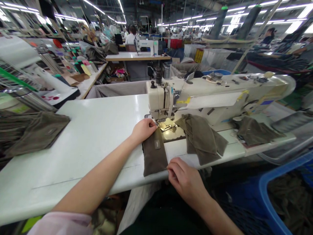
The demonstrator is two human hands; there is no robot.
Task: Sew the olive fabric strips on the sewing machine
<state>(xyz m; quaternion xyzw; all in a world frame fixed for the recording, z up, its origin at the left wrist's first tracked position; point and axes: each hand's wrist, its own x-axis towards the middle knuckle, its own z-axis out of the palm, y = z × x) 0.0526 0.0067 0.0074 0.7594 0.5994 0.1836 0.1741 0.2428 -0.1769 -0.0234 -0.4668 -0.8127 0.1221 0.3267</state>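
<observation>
A narrow olive-brown fabric piece with a small label lies on the white table, its far end beside the needle area of the sewing machine. At that far end my left hand is closed on the fabric's upper edge, close to the presser foot. Fingers pinched, my right hand grips the near right corner at the table's front edge. To the right, a crumpled olive-brown cloth rests beside the lit metal needle plate.
Stacked olive-brown pieces lie on the left of the table. Another cloth is at the right end. A blue basket stands low at right. Behind are another sewing table and several people.
</observation>
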